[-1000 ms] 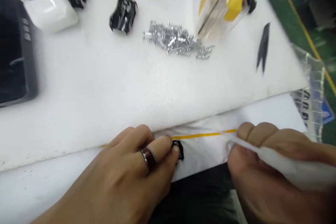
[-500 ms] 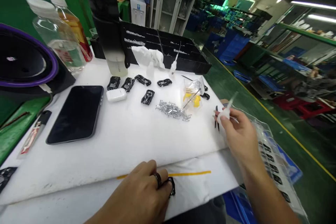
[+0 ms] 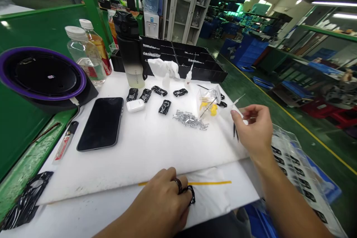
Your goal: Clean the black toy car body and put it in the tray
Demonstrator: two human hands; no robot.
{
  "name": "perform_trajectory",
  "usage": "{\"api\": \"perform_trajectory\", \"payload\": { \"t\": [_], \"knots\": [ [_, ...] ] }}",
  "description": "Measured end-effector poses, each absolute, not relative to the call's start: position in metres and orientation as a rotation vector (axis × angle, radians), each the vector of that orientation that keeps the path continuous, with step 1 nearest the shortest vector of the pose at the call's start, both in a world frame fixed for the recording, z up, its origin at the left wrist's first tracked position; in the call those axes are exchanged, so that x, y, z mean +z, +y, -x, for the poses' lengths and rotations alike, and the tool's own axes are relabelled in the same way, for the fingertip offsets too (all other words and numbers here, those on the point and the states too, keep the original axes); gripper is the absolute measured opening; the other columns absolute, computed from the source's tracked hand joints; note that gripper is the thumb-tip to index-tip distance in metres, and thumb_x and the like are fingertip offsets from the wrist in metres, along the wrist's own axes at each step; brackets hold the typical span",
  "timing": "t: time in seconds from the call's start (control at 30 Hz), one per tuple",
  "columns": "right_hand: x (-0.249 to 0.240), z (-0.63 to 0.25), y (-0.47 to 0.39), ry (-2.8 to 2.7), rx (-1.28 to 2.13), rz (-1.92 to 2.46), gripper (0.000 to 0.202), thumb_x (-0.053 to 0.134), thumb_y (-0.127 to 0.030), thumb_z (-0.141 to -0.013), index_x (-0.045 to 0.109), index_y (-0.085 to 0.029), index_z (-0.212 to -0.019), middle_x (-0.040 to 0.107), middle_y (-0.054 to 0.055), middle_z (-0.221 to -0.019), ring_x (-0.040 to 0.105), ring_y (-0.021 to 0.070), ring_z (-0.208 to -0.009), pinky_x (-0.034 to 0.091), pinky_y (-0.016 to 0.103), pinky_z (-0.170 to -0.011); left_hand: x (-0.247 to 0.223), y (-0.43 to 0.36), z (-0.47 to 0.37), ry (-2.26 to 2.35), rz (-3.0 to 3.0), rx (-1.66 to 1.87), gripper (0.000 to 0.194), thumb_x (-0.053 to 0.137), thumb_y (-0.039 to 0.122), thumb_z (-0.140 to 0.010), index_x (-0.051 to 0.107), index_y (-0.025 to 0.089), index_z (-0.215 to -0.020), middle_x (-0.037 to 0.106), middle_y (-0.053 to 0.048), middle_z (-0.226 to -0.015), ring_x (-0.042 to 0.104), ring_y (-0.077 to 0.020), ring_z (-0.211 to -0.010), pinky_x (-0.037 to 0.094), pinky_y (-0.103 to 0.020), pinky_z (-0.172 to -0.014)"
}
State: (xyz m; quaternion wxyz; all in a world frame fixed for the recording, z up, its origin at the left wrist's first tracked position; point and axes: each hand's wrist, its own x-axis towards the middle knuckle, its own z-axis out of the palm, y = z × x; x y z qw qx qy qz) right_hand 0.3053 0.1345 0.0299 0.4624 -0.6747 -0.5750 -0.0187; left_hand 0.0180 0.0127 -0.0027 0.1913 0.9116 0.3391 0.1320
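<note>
My left hand (image 3: 170, 197) is closed around a small black toy car body (image 3: 191, 195) at the table's front edge. Most of that part is hidden under my fingers. At the right side of the table, my right hand (image 3: 255, 128) pinches a small white needle-tip bottle (image 3: 237, 100), whose thin tip points up and right. My fingers cover most of its body. Dark tweezers (image 3: 235, 132) lie just beside this hand. Several black toy car bodies (image 3: 164, 107) and a pile of small silver metal parts (image 3: 189, 119) lie on the white foam sheet (image 3: 150, 148).
A phone (image 3: 102, 124), a white earphone case (image 3: 135, 106) and a cutter knife (image 3: 66, 141) lie on the left. Behind stand a black drink bottle (image 3: 129, 44), a second needle-tip bottle (image 3: 188, 78) and a black compartment tray (image 3: 206, 68). A clear tray (image 3: 304, 178) of black parts sits at right.
The view has shifted, so the table items appear further right. My right hand has turned, covering more of the needle-tip bottle. My left hand still holds the car body.
</note>
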Motion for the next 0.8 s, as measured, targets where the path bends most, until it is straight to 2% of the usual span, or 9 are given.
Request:
{"api": "perform_trajectory", "payload": {
  "t": [0.1, 0.17, 0.3, 0.4, 0.53, 0.67, 0.8],
  "knots": [
    [0.043, -0.282, 0.137, -1.519, 0.198, 1.592, 0.038, 0.076, -0.052, -0.085, 0.069, -0.024, -0.110, 0.067, 0.002, -0.082, 0.059, 0.0188, -0.063, 0.047, 0.033, -0.059, 0.000, 0.014, -0.018, 0.929, -2.565, 0.369, 0.009, 0.066, 0.013, -0.086, 0.067, 0.022, -0.084, 0.069, -0.001, -0.085, 0.058, -0.0190, -0.075, 0.046, -0.035, -0.069],
    [0.049, -0.270, 0.149, -1.561, 0.234, 1.645, 0.042, 0.078, -0.050, -0.084, 0.073, -0.021, -0.114, 0.068, 0.001, -0.076, 0.060, 0.0198, -0.062, 0.046, 0.034, -0.060, 0.003, 0.015, -0.018, 0.925, -2.570, 0.345, 0.009, 0.065, 0.014, -0.088, 0.067, 0.022, -0.084, 0.070, -0.001, -0.086, 0.057, -0.0187, -0.075, 0.046, -0.035, -0.070],
    [0.054, -0.258, 0.173, -1.639, 0.122, 1.638, 0.016, 0.079, -0.035, -0.084, 0.078, -0.019, -0.086, 0.062, 0.000, -0.064, 0.055, 0.0180, -0.057, 0.040, 0.033, -0.058, 0.011, 0.015, -0.017, 0.947, -2.569, 0.243, 0.008, 0.063, 0.018, -0.092, 0.068, 0.021, -0.086, 0.071, -0.001, -0.090, 0.055, -0.0198, -0.074, 0.044, -0.035, -0.065],
    [0.059, -0.258, 0.172, -1.681, -0.038, 1.411, 0.009, 0.073, -0.025, -0.087, 0.073, -0.020, -0.079, 0.063, 0.001, -0.070, 0.055, 0.0165, -0.061, 0.042, 0.031, -0.058, 0.013, 0.014, -0.017, 0.943, -2.544, 0.250, 0.011, 0.060, 0.018, -0.094, 0.069, 0.021, -0.089, 0.070, -0.001, -0.092, 0.055, -0.0201, -0.075, 0.045, -0.035, -0.066],
    [0.065, -0.254, 0.141, -1.544, -0.200, 0.992, 0.009, 0.063, -0.028, -0.098, 0.069, -0.023, -0.093, 0.065, 0.004, -0.094, 0.062, 0.0176, -0.072, 0.050, 0.033, -0.065, 0.011, 0.014, -0.016, 0.938, -2.501, 0.315, 0.015, 0.056, 0.015, -0.095, 0.068, 0.021, -0.087, 0.069, -0.002, -0.089, 0.054, -0.0202, -0.075, 0.046, -0.035, -0.066],
    [0.048, -0.243, 0.085, -1.288, 0.116, 0.893, 0.011, 0.069, -0.029, -0.098, 0.062, -0.025, -0.092, 0.065, 0.000, -0.081, 0.062, 0.0171, -0.062, 0.054, 0.034, -0.058, 0.008, 0.013, -0.016, 0.932, -2.527, 0.412, 0.021, 0.051, 0.013, -0.097, 0.068, 0.019, -0.086, 0.066, -0.003, -0.084, 0.052, -0.0197, -0.071, 0.044, -0.035, -0.059],
    [0.015, -0.240, 0.029, -1.184, 0.679, 1.289, 0.014, 0.076, -0.032, -0.097, 0.067, -0.022, -0.093, 0.072, 0.001, -0.084, 0.070, 0.0160, -0.067, 0.062, 0.029, -0.065, 0.009, 0.012, -0.018, 0.928, -2.536, 0.473, 0.022, 0.051, 0.012, -0.100, 0.071, 0.018, -0.094, 0.065, -0.004, -0.083, 0.052, -0.0198, -0.071, 0.046, -0.034, -0.058]
  ]
}}
